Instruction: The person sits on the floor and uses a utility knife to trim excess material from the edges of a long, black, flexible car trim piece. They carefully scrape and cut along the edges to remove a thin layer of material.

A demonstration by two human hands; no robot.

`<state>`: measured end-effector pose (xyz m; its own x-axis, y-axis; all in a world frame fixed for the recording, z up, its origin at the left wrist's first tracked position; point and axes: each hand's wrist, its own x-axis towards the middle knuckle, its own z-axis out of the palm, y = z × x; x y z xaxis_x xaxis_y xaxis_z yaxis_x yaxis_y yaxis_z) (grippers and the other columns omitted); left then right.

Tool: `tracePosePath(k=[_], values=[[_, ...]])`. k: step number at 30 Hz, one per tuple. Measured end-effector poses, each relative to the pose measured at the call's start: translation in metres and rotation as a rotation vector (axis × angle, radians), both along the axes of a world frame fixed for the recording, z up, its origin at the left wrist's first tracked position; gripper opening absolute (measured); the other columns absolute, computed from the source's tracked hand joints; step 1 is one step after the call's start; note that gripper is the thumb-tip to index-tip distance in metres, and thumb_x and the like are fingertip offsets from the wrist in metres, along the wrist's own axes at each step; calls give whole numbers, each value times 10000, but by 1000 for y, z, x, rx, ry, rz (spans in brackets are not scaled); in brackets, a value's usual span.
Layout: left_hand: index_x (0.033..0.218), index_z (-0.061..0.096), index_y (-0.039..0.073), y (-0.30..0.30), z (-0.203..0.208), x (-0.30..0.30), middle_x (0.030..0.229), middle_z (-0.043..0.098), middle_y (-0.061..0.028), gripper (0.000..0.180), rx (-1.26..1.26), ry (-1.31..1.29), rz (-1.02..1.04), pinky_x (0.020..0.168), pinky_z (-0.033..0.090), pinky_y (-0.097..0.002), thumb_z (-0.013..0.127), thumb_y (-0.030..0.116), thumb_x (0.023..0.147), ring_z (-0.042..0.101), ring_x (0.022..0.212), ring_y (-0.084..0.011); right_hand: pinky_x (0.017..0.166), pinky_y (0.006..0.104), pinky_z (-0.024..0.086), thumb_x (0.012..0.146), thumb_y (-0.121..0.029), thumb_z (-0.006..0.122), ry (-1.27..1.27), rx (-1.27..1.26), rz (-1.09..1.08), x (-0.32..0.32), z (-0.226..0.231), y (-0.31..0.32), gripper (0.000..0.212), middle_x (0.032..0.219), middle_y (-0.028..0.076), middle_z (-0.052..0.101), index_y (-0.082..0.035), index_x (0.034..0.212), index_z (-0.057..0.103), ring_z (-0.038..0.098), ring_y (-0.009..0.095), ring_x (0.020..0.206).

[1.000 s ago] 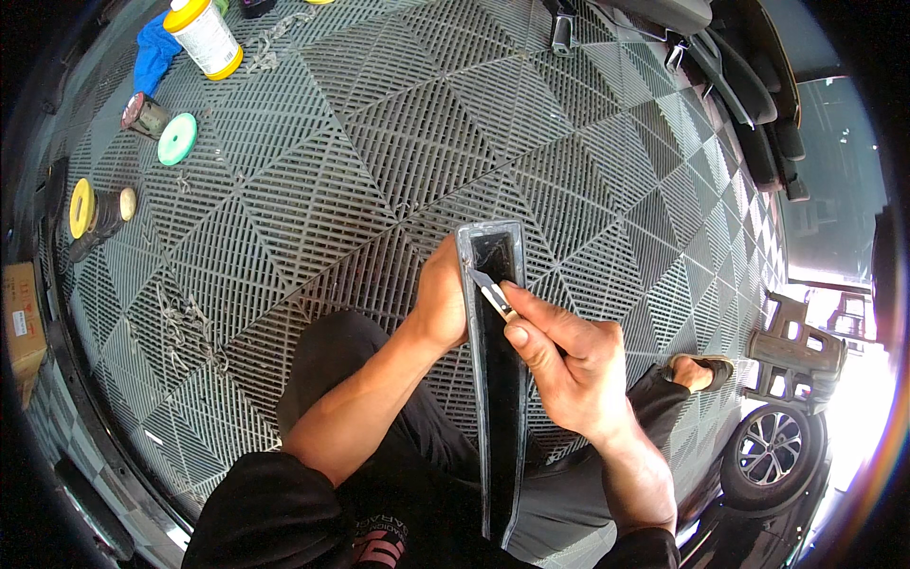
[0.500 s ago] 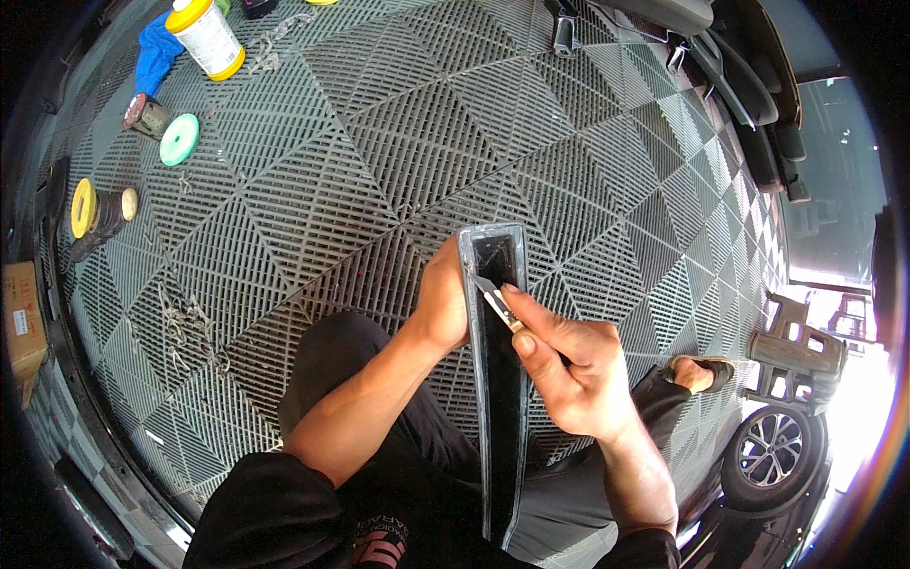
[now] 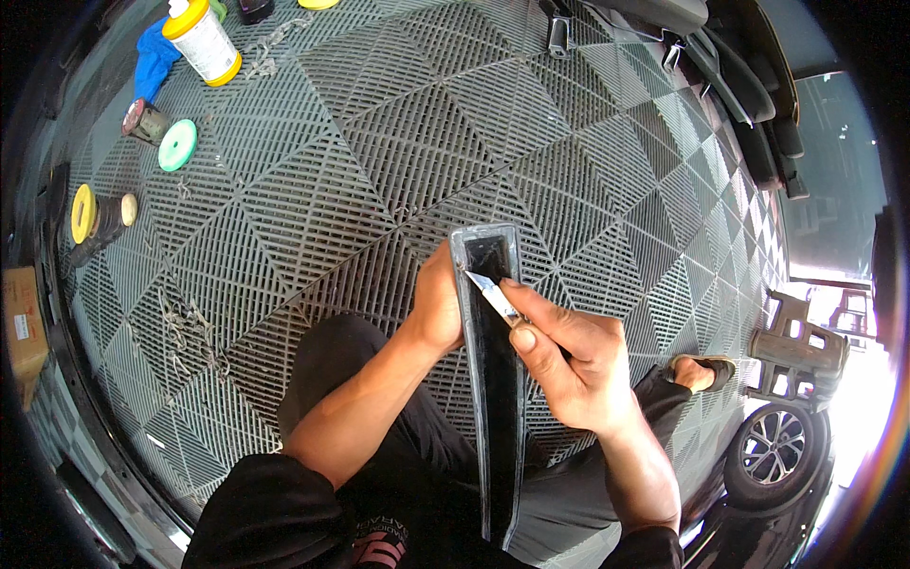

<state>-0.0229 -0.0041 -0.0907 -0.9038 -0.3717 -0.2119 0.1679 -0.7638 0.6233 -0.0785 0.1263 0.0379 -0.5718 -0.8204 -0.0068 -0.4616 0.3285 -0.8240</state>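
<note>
A long, narrow black trim piece with a raised grey rim (image 3: 482, 417) runs from my lap away from me, its hollow side facing up. My left hand (image 3: 440, 305) grips it along the left side near the far end, fingers hidden behind it. Between thumb and fingers, my right hand (image 3: 580, 372) pinches a small craft knife (image 3: 493, 296). The pointed blade lies over the hollow, with its tip at the inner left rim, just short of the far end. Whether the tip touches the rim I cannot tell.
Slatted grey floor tiles (image 3: 417, 142) surround me. At the far left are a white-and-yellow bottle (image 3: 202, 43), a blue cloth (image 3: 154, 62), a green disc pad (image 3: 177, 145) and a polisher with a yellow pad (image 3: 84, 213). A wheel (image 3: 773, 455) and a plastic stool (image 3: 801, 356) stand right.
The blade has tilted and now catches light, its tip slightly nearer the left rim. The trim piece and both hands have shifted very slightly left.
</note>
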Motion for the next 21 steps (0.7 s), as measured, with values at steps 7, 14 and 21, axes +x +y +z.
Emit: tracePosePath(k=[7,14,21], values=[[1058,667,-23,-3,-7,-1,932,698,-125,549,-5,103,-34,741,565,-342,450,476,989,675,824,-215,551,341,532,901,-103,720,184,-62,9,-8,-12,-7,346,762,165,699,-9,1231,684,669,240,581],[1046,674,-28,0,-6,2,925,693,-122,549,-80,-4,10,758,555,-338,433,462,993,662,834,-209,529,343,529,882,-105,734,254,-41,21,-8,-13,-12,358,712,136,684,-19,1227,689,661,238,558],[949,655,-10,-5,-1,0,867,664,-85,571,-211,-60,-4,682,511,-299,370,482,999,624,780,-164,485,353,508,858,-118,750,339,-20,25,-4,-14,-11,369,662,113,667,-26,1211,696,634,228,506]])
